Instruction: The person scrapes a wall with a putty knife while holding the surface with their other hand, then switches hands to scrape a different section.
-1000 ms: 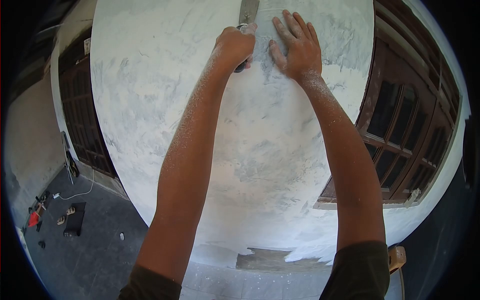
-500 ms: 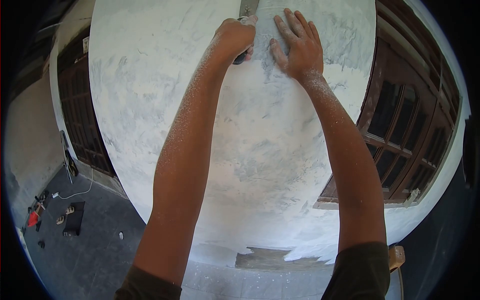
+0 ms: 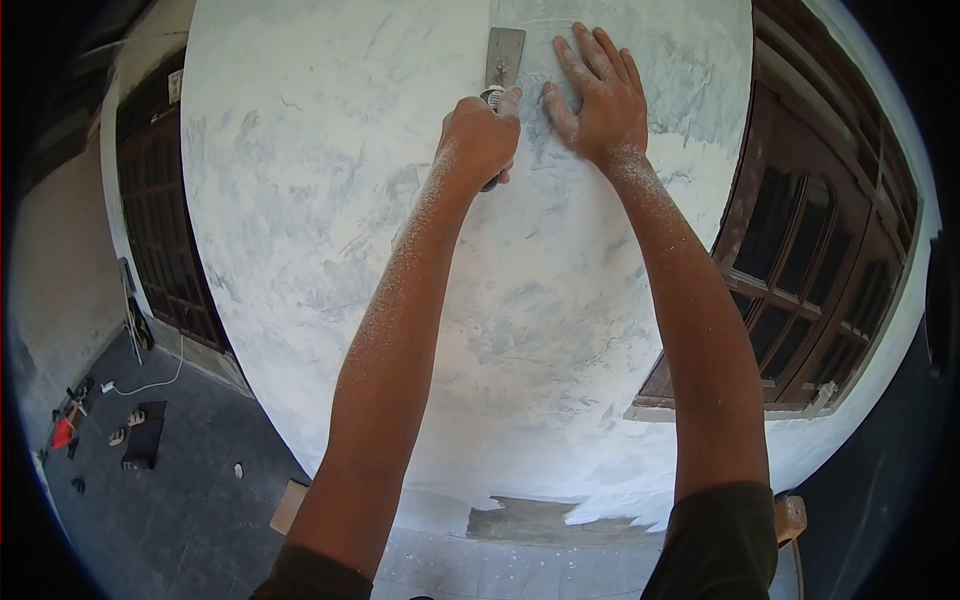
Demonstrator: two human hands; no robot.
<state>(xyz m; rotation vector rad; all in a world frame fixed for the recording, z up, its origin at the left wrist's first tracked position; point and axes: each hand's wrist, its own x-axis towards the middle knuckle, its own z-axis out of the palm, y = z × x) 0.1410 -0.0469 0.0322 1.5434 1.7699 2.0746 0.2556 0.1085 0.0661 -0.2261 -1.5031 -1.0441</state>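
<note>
My left hand [image 3: 482,138] is wrapped round the dark handle of a putty knife [image 3: 505,58], its flat metal blade pointing up along the wall. White dust coats the fingers and forearm. Beside it, my right hand [image 3: 603,105] lies with fingers spread against the wall, holding nothing. Both hands are at the upper part of the white wall [image 3: 530,260], which is patchy with grey smears. A bare grey-brown strip [image 3: 550,520] shows low on the wall.
Brown wooden shutters with dark panes [image 3: 800,250] stand to the right, and a brown door [image 3: 170,220] to the left. On the dark floor lie sandals [image 3: 118,437], a black mat [image 3: 145,436], a white cable [image 3: 155,385] and a red item [image 3: 63,433]. Wooden ends [image 3: 790,520] show near my elbows.
My left hand has moved down the wall with the putty knife, and more of the blade now shows. My right hand has stayed nearly in place.
</note>
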